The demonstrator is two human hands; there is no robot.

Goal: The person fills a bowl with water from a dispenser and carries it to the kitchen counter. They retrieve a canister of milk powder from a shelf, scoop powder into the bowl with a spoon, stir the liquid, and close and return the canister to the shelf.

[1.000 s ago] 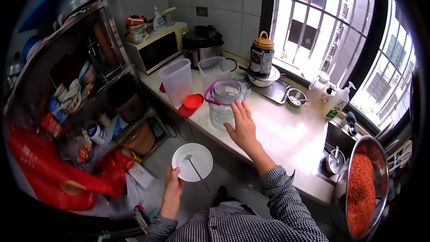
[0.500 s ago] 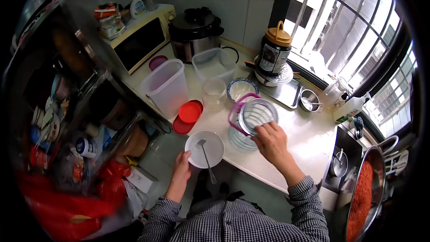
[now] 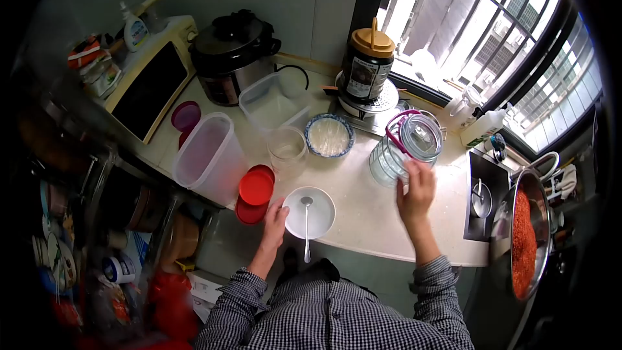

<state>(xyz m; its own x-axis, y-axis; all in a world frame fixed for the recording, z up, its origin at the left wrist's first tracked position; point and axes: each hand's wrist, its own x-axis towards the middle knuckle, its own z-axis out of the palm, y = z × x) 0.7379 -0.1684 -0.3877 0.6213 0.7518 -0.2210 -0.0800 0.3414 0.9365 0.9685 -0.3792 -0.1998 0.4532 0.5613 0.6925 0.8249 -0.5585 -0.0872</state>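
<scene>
My left hand grips the rim of a white bowl at the front edge of the counter. A metal spoon rests in the bowl, its handle sticking out over the near rim. Farther right, my right hand is at the near side of a large clear jar with a purple handle, its fingers curled against the rim of the jar's mouth. Red lids lie just left of the bowl. Behind it are a small clear container and a blue-rimmed bowl.
A tall plastic container, a clear bin, a pressure cooker and a microwave fill the left. A dark jar stands near the window. At right are a sink and a steel basin of red flakes.
The clear jar has moved right and back along the counter with my right hand at its rim. My left hand has brought the bowl and spoon to the counter's edge. The view has shifted.
</scene>
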